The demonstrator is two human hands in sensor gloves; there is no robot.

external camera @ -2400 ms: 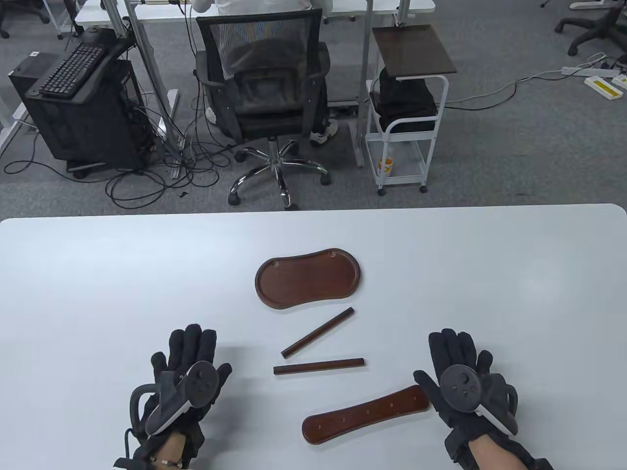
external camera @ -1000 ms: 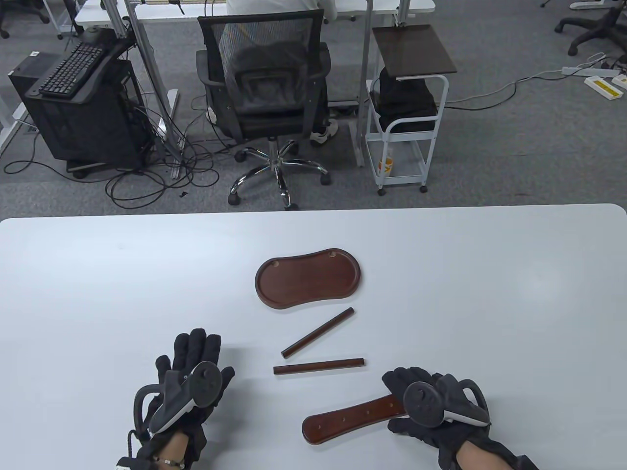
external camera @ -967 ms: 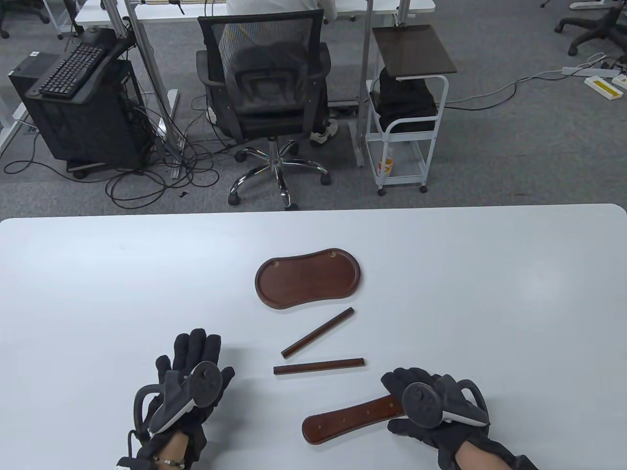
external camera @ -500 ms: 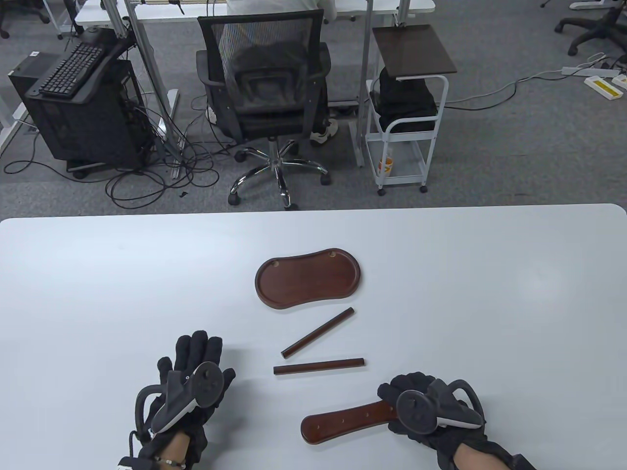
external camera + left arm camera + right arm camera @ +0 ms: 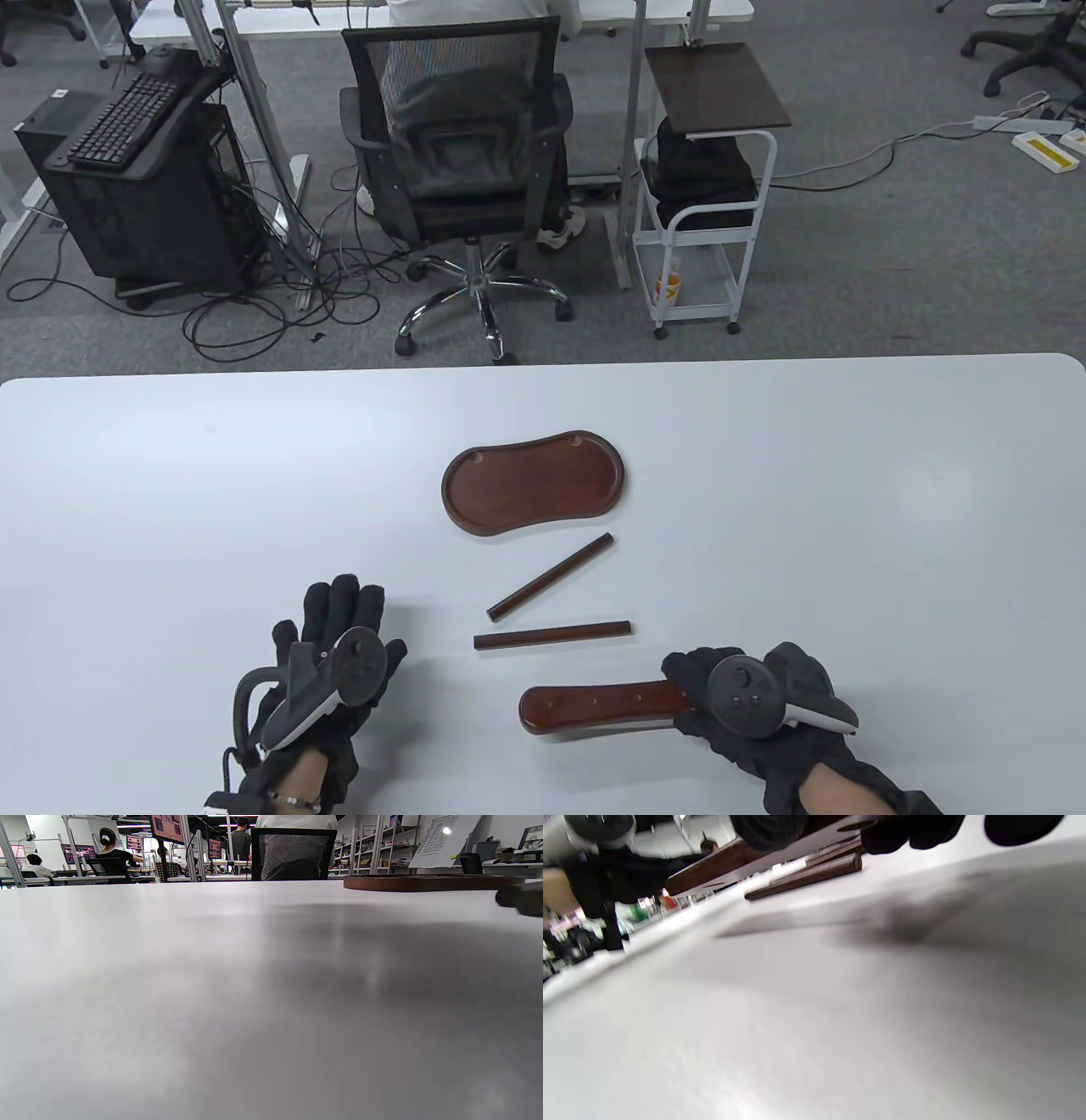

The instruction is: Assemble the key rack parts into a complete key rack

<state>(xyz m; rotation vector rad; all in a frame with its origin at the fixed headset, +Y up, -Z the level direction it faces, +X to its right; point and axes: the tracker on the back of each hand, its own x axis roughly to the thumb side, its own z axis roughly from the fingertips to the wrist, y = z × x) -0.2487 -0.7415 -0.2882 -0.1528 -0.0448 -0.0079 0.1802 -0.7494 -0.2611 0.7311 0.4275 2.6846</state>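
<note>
Right fingers (image 5: 691, 671) curled around the right end of the flat drilled bar (image 5: 602, 707), thumb side toward the far edge, gripping it. Also seen in the right wrist view: gloved fingertips (image 5: 768, 827) wrapped over the bar (image 5: 721, 863), its pale underside raised off the surface (image 5: 814, 1018) with a shadow beneath. Right hand (image 5: 755, 700) close to the near edge, right of the middle, tracker on its back. Bar stretched leftward from that grip, roughly parallel to the near edge, small holes along its top face, rounded left end free.

Left fingers (image 5: 339, 603) extended and held close side by side, thumb a little apart, pointing toward the far edge, holding nothing. Left hand (image 5: 327, 666) palm down near the near edge, left of the middle, well apart from every wooden part. No fingers visible in the left wrist view; only the surface (image 5: 212, 1005), the tray edge (image 5: 428, 882) and a rod end (image 5: 519, 897) at the right.

Just beyond the bar, a dark rod (image 5: 552, 635) lying nearly parallel to the near edge. Beyond it a second rod (image 5: 550, 576), angled up to the right, not touching the first. Farther still, about the middle of the surface (image 5: 170, 475), the kidney-shaped tray (image 5: 534, 482), lying flat, two small round sockets along its far rim.
</note>
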